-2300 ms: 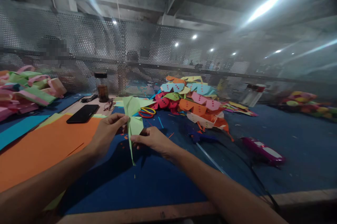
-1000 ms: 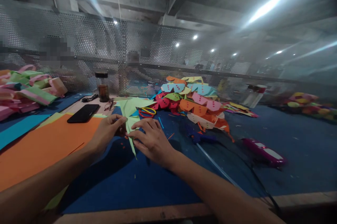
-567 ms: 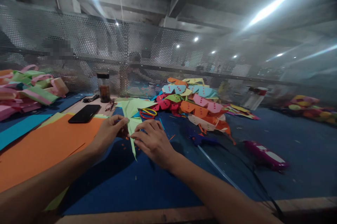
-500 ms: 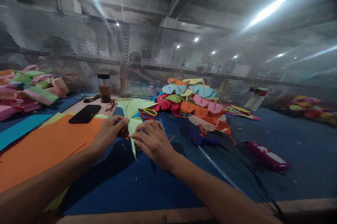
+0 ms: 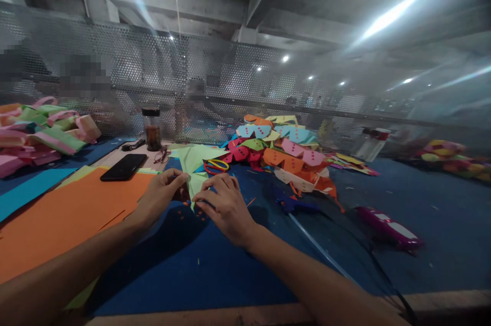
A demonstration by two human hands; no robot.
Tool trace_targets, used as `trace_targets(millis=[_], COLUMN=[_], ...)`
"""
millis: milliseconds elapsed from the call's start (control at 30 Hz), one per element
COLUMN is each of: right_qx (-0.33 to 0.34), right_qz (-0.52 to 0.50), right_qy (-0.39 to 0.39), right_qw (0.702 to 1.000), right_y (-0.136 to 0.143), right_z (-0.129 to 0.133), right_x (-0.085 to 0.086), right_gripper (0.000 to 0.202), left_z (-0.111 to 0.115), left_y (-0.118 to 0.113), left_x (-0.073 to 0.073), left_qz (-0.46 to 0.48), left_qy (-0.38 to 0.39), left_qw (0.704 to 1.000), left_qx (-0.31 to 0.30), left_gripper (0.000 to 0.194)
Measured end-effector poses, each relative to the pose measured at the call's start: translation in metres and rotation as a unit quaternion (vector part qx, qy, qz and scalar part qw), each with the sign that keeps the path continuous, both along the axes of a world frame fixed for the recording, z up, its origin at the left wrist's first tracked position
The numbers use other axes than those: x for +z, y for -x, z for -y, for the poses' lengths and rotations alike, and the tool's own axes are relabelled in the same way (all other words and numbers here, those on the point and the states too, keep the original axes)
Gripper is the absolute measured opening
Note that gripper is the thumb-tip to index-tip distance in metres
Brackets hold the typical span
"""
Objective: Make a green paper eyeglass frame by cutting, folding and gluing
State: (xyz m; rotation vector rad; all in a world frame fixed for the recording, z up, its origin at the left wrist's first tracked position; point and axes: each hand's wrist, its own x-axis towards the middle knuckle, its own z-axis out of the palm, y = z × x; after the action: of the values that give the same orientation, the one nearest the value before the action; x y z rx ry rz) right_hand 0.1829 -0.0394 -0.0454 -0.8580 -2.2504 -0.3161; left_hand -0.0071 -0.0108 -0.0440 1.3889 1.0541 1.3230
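Both hands hold a piece of pale green paper (image 5: 195, 186) above the blue table, its lower end a short point. My left hand (image 5: 165, 192) pinches its left edge between thumb and fingers. At the lower right edge, the fingers of my right hand (image 5: 225, 209) are closed on the same paper. More pale green paper (image 5: 205, 152) lies just behind, partly overlapped by the held piece. Close to my right hand are red and yellow looped handles (image 5: 217, 166), seemingly of scissors. Tiny orange scraps (image 5: 197, 213) dot the table under the hands.
Colourful paper masks (image 5: 286, 155) are heaped behind my right hand. A blue glue gun (image 5: 293, 204) with a clear stick and a purple device (image 5: 389, 228) lie rightward. At left are orange sheets (image 5: 72, 218), a black phone (image 5: 124, 167), a jar (image 5: 152, 132) and piled paper strips (image 5: 49, 132).
The long pointed end of green paper that hung below my hands is now much shorter. My right hand has shifted only slightly, and my left hand has stayed nearly in place.
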Motion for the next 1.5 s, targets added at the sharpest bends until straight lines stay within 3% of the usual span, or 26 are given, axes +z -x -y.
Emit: trace_targets(millis=[300,467,700,800,900,1033,1167,1333,1500], right_qx=[-0.015,-0.037,-0.089,-0.091,-0.077,-0.039,0.013,0.048,0.069], right_qz=[-0.030,-0.045,-0.108,-0.143,-0.185,-0.232,-0.275,-0.325,-0.341], right_qy=[-0.007,0.001,0.028,0.074,0.165,0.280,0.315,0.369,0.417], right_qw=[0.999,0.998,0.990,0.983,0.966,0.931,0.908,0.869,0.840], right_y=[0.002,0.004,0.007,0.008,0.008,0.008,0.008,0.009,0.010], right_z=[0.000,0.003,0.000,-0.003,-0.008,-0.013,-0.013,-0.014,-0.017], right_x=[-0.002,0.001,0.001,-0.002,-0.006,-0.008,-0.009,-0.011,-0.012], right_gripper=[0.010,0.018,0.056,0.071,0.078,0.070,0.062,0.074,0.055], left_z=[0.001,0.001,0.004,0.005,0.005,0.005,0.006,0.005,0.003], left_y=[0.000,-0.002,-0.001,-0.002,-0.002,-0.002,-0.002,-0.001,-0.001], left_x=[-0.002,-0.003,0.000,0.000,0.000,-0.001,0.000,-0.001,-0.003], left_qz=[0.001,0.009,0.015,0.012,0.006,0.003,0.003,0.002,0.002], left_qy=[0.004,0.012,0.011,0.006,0.004,0.004,0.001,-0.005,-0.009], left_qw=[1.000,1.000,0.999,1.000,1.000,1.000,1.000,1.000,0.999], left_qx=[-0.013,-0.019,-0.031,-0.027,-0.025,-0.025,-0.024,-0.028,-0.036], left_gripper=[0.037,0.036,0.042,0.042,0.041,0.040,0.039,0.035,0.035])
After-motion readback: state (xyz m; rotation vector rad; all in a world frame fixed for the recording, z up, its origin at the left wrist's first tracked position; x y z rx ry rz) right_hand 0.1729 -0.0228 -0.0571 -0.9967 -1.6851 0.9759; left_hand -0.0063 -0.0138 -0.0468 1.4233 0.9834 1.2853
